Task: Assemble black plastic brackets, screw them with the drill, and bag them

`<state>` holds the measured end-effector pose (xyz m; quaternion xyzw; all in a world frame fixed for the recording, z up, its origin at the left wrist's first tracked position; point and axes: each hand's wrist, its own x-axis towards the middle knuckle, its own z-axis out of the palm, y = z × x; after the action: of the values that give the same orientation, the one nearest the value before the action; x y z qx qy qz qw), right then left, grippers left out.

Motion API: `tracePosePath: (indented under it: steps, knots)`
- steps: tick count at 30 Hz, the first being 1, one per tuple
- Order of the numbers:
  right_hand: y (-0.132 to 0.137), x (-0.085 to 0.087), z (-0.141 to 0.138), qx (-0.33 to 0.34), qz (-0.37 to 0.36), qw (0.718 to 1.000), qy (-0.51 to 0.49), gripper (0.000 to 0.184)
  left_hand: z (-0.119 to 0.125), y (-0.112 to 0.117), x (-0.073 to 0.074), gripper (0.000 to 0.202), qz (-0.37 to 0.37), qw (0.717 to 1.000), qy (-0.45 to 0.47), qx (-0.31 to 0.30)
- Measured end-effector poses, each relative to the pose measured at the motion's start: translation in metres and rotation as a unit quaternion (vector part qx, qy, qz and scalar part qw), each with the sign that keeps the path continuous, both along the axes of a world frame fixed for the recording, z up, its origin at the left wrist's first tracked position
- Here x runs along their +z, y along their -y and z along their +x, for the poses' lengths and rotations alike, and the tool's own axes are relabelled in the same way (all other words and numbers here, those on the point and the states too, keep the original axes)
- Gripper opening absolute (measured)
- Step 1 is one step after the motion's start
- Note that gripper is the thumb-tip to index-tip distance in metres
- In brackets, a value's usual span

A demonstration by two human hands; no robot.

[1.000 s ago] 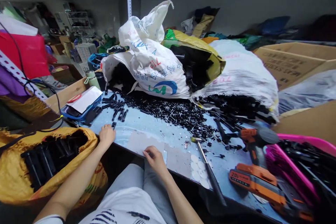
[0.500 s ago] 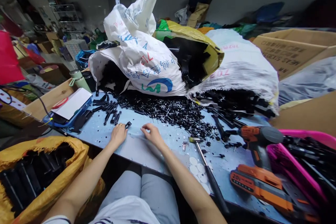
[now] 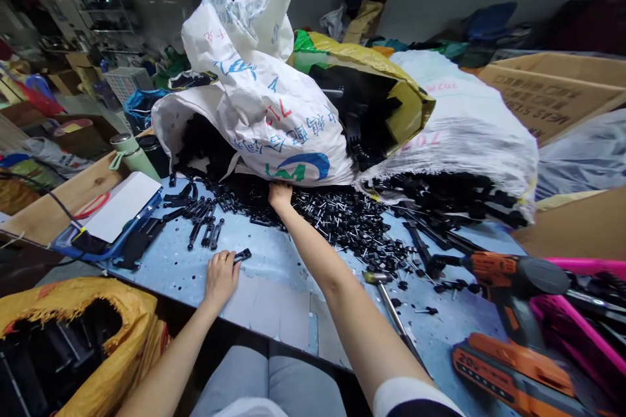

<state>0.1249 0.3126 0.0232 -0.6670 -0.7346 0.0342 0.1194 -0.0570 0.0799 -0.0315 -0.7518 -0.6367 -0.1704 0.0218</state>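
Observation:
My left hand (image 3: pixel 222 279) rests low over the near part of the blue tabletop, its fingers closed on a small black plastic part (image 3: pixel 243 255) that sticks out to the right. My right hand (image 3: pixel 280 197) is stretched forward to the heap of small black knobs with metal pins (image 3: pixel 337 215), right below the lower edge of a white woven sack (image 3: pixel 298 124). Its fingers are curled down, and their tips are hidden, so what they hold cannot be made out. Several black plastic arms (image 3: pixel 205 225) lie to the left of the heap.
A hammer (image 3: pixel 391 306) and an orange cordless drill (image 3: pixel 513 365) lie at the right, beside a pink basket (image 3: pixel 562 313) of black parts. A blue tray (image 3: pixel 110 244) with paper and a green bottle (image 3: pixel 134 155) stand left. A yellow sack (image 3: pixel 132 332) is below the table edge.
My right hand has moved forward from the near tabletop to the heap under the white sack. My left hand still holds the black plastic part. The view has shifted slightly.

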Motion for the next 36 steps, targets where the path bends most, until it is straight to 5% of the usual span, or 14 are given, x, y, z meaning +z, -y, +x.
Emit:
tracePosePath:
  steps: [8,13,15,18,25,28,32,36]
  knots:
    - [0.016,-0.004,0.023,0.055,-0.049,0.996,-0.042,0.016,-0.001,-0.001,0.001,0.031,-0.001,1.000,0.018,0.004]
    - [0.034,0.001,0.057,0.089,-0.059,0.983,-0.151,0.032,-0.003,0.000,0.001,0.033,-0.005,1.000,0.022,0.006]
    - [0.046,-0.001,0.072,0.114,-0.044,0.950,-0.289,0.050,-0.004,0.001,0.001,0.034,-0.006,1.000,0.025,0.010]
    - [0.065,-0.009,0.098,0.130,-0.025,0.858,-0.497,0.065,-0.007,0.004,0.000,0.036,-0.008,0.999,0.034,0.024]
    - [0.112,0.002,0.157,-0.003,0.113,0.789,-0.604,0.049,-0.008,-0.001,0.009,0.031,-0.046,0.999,0.023,0.017]
    - [0.160,0.007,0.151,0.032,0.076,0.801,-0.594,0.050,-0.003,-0.002,0.014,0.026,-0.083,0.989,0.120,-0.003]
    - [0.245,-0.018,0.120,0.040,-0.035,0.809,-0.586,0.055,0.006,0.010,0.020,0.032,-0.099,0.960,0.258,-0.046]
    - [0.299,-0.049,0.127,0.027,-0.043,0.847,-0.529,0.049,0.014,0.029,0.023,0.022,-0.108,0.970,0.198,-0.094]
